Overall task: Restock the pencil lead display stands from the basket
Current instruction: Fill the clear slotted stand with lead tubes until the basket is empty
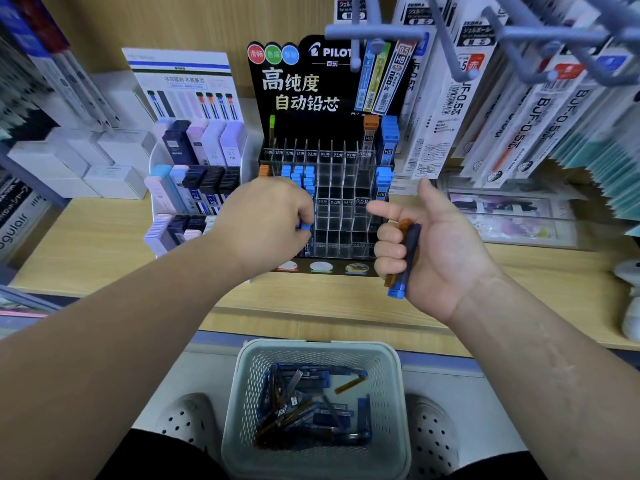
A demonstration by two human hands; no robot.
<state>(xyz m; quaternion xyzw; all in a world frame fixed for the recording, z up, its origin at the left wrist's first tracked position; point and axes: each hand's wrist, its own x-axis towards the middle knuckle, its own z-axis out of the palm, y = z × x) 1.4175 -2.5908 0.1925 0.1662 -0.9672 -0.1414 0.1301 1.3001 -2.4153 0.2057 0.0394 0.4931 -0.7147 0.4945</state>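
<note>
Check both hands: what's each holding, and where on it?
Left hand pinches a blue-capped lead case at its cap end, over the display stand. Right hand grips two lead cases, one dark blue and one orange, around their middles.

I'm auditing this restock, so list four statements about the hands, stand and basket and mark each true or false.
1. The right hand holds several lead cases, blue and orange. True.
2. The basket is empty. False: many loose cases lie in it.
3. The left hand pinches a blue case at the Pilot stand's left columns. True.
4. Every slot of the stand is filled. False: most middle slots are empty.
</note>
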